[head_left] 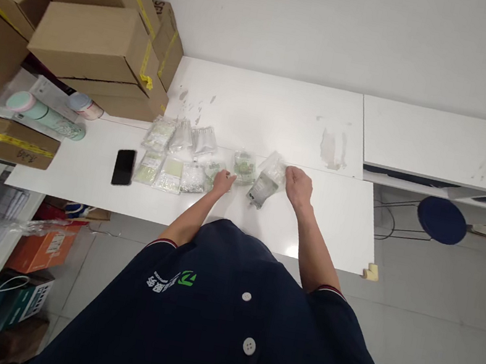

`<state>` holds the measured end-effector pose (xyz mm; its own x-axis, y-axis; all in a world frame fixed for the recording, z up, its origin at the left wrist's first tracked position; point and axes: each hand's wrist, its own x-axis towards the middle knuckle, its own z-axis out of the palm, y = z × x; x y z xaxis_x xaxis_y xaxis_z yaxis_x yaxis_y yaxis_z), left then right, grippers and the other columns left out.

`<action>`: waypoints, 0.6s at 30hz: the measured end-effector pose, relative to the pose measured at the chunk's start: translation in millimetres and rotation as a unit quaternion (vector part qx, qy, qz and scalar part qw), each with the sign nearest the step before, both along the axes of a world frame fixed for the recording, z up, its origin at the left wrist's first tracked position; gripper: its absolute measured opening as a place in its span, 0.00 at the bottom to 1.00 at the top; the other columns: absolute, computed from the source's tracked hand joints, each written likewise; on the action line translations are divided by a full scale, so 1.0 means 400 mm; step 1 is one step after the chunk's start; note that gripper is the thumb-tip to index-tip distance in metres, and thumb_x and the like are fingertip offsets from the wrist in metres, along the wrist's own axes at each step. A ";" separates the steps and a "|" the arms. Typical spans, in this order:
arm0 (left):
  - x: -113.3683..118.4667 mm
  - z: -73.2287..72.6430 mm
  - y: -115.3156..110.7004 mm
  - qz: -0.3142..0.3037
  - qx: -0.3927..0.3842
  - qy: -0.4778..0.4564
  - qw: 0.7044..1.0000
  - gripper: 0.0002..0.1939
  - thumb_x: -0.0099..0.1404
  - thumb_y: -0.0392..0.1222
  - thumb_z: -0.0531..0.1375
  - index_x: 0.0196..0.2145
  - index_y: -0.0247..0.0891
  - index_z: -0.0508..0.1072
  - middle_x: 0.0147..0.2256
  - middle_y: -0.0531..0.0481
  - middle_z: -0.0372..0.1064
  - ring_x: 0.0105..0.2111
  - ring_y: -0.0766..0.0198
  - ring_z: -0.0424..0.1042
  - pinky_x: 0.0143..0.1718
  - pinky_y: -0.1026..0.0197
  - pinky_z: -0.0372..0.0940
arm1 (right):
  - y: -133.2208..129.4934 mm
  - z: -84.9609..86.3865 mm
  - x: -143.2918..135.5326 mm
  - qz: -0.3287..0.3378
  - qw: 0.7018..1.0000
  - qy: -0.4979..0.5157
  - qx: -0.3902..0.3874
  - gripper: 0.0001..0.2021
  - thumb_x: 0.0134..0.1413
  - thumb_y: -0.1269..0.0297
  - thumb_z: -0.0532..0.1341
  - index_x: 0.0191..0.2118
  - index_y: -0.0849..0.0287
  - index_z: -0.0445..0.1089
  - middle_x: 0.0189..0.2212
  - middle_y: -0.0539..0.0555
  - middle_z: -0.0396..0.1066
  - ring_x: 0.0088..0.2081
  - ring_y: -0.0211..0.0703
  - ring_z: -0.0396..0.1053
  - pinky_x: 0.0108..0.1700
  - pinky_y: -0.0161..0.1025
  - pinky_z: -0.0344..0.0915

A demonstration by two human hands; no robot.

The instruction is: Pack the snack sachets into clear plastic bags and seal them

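Note:
Several small clear plastic packets lie in two rows on the white table. My right hand is closed on the edge of a clear bag with a grey-green item inside. Left of that bag is a packet with green contents, lying flat. My left hand has its fingers pressed together at the right edge of another green packet; what they grip, if anything, is too small to make out. Farther left are a packet of white pieces and a pale green packet.
A black phone lies left of the packets. Cardboard boxes are stacked at the back left, near a mint green bottle. A blue stool stands beyond the table's right end.

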<state>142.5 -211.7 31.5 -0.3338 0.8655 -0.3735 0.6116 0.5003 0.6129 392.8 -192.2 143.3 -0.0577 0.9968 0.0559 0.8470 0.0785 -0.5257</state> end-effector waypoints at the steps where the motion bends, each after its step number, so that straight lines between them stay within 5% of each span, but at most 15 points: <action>1: -0.001 -0.002 0.011 -0.026 -0.004 -0.005 1.000 0.08 0.62 0.45 0.56 0.32 0.38 0.69 0.34 0.47 0.70 0.39 0.60 0.69 0.39 0.61 0.61 | 0.010 0.013 0.000 -0.015 0.999 0.015 0.030 0.23 0.67 0.51 0.43 0.37 0.56 0.71 0.37 0.56 0.72 0.38 0.45 0.67 0.39 0.38 0.60; 5: 0.011 0.039 0.073 -0.039 0.045 -0.023 0.998 0.15 0.62 0.42 0.55 0.19 0.38 0.60 0.22 0.52 0.62 0.29 0.64 0.66 0.31 0.64 0.58 | 0.043 0.058 0.020 -0.081 0.986 0.057 0.135 0.29 0.67 0.48 0.38 0.46 0.60 0.70 0.36 0.58 0.71 0.39 0.45 0.68 0.43 0.41 0.62; 9: 0.015 0.146 0.146 -0.046 0.117 -0.107 0.986 0.15 0.65 0.45 0.54 0.23 0.38 0.61 0.21 0.54 0.62 0.25 0.67 0.65 0.28 0.66 0.59 | 0.056 0.066 0.032 -0.089 0.986 0.069 0.127 0.31 0.66 0.43 0.38 0.49 0.61 0.68 0.33 0.57 0.71 0.38 0.46 0.69 0.44 0.45 0.64; 12: 0.024 0.232 0.181 -0.077 0.125 -0.197 0.969 0.14 0.67 0.48 0.54 0.28 0.38 0.62 0.24 0.54 0.65 0.24 0.70 0.67 0.29 0.67 0.62 | 0.054 0.052 0.006 -0.074 0.989 0.092 0.094 0.32 0.66 0.43 0.37 0.55 0.61 0.65 0.40 0.60 0.72 0.45 0.50 0.69 0.48 0.49 0.64; 14: 0.043 0.278 0.192 -0.081 0.121 -0.255 0.956 0.13 0.68 0.49 0.54 0.31 0.37 0.62 0.26 0.53 0.66 0.24 0.72 0.68 0.32 0.66 0.64 | 0.051 0.045 -0.032 -0.033 0.989 0.124 0.074 0.32 0.65 0.43 0.38 0.61 0.60 0.59 0.49 0.63 0.69 0.51 0.52 0.67 0.52 0.51 0.62; 18: 0.083 0.336 0.201 -0.114 0.154 -0.328 0.925 0.13 0.71 0.46 0.50 0.35 0.33 0.64 0.29 0.52 0.66 0.29 0.71 0.70 0.37 0.61 0.66 | 0.041 0.039 -0.131 0.152 0.972 0.179 0.018 0.37 0.61 0.42 0.49 0.68 0.58 0.44 0.63 0.62 0.55 0.60 0.54 0.58 0.59 0.53 0.57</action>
